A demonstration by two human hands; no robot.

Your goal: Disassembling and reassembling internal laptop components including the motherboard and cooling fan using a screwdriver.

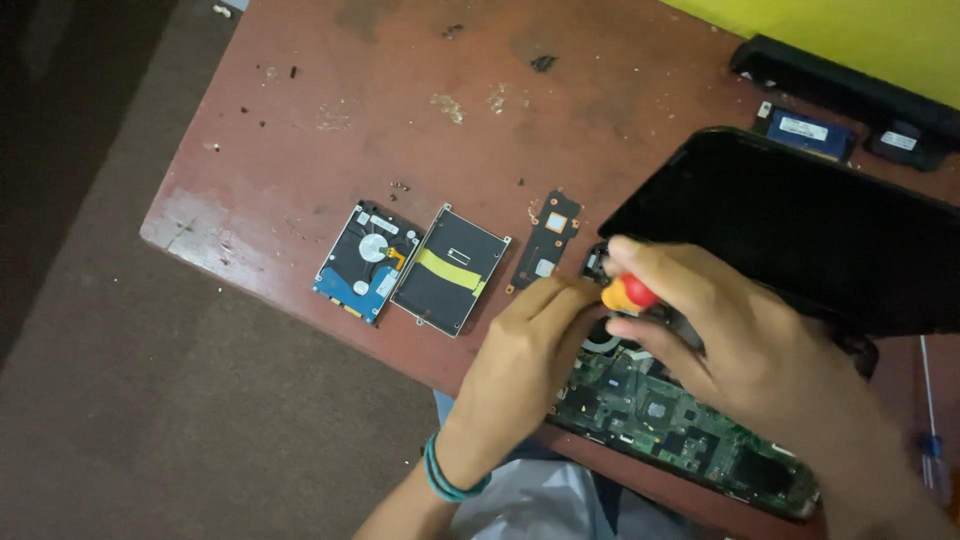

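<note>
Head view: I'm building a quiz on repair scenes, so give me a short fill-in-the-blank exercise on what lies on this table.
1. The screwdriver in the right hand has a handle of red and ____.
2. The hard drive lies to the ____ of the drive caddy, as the camera sees it.
3. The left hand has teal bands around its ____.
4. The circuit board under both hands is ____ in colour.

Missing words: yellow; left; wrist; green

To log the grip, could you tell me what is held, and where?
The right hand grips a screwdriver by its red-and-yellow handle.
</note>
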